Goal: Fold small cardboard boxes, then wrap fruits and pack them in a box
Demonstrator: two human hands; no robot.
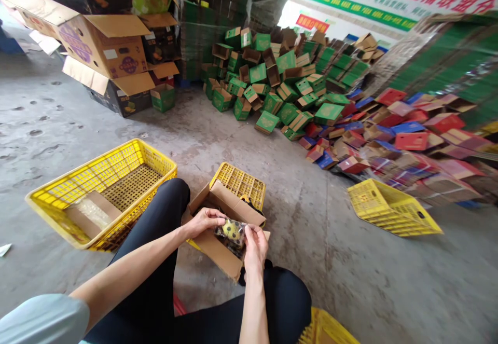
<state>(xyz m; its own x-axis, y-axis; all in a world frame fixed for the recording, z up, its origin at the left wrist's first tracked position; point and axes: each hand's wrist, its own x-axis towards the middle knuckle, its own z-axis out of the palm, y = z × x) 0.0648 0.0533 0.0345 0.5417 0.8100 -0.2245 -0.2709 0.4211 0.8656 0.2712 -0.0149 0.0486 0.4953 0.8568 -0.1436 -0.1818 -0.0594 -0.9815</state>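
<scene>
Between my two hands, over an open cardboard box [220, 255], is a small clear plastic bag [232, 230] with a yellow-green, dark-spotted item inside; its exact kind is not plain. My left hand [205, 220] pinches the bag's left end. The fingers of my right hand [254, 245] are closed on its right end. Below the bag, dark wrapped contents partly show in the box, mostly hidden by my hands. The box rests on an upturned yellow plastic crate [243, 180] between my legs.
A yellow basket [134, 198] with a flat cardboard piece [93, 211] stands left. Another yellow crate [392, 209] lies right. Green boxes [268, 121] and red and blue boxes [412, 140] are heaped ahead. Larger open cartons [105, 48] are stacked back left.
</scene>
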